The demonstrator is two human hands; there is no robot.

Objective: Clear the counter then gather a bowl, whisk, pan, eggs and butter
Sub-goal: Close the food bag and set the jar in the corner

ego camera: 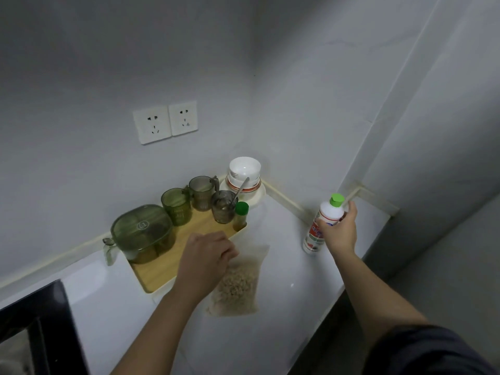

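My right hand grips a white bottle with a green cap near the counter's right back edge. My left hand pinches the top of a clear bag of grains, which lies on the white counter. White bowls are stacked on a plate in the corner, with a spoon leaning out of a glass beside them. No whisk, pan, eggs or butter can be seen.
A wooden tray along the wall holds a green lidded jug, three green-tinted cups and a small spice jar. A black stove edge sits at lower left. Two wall sockets hang above.
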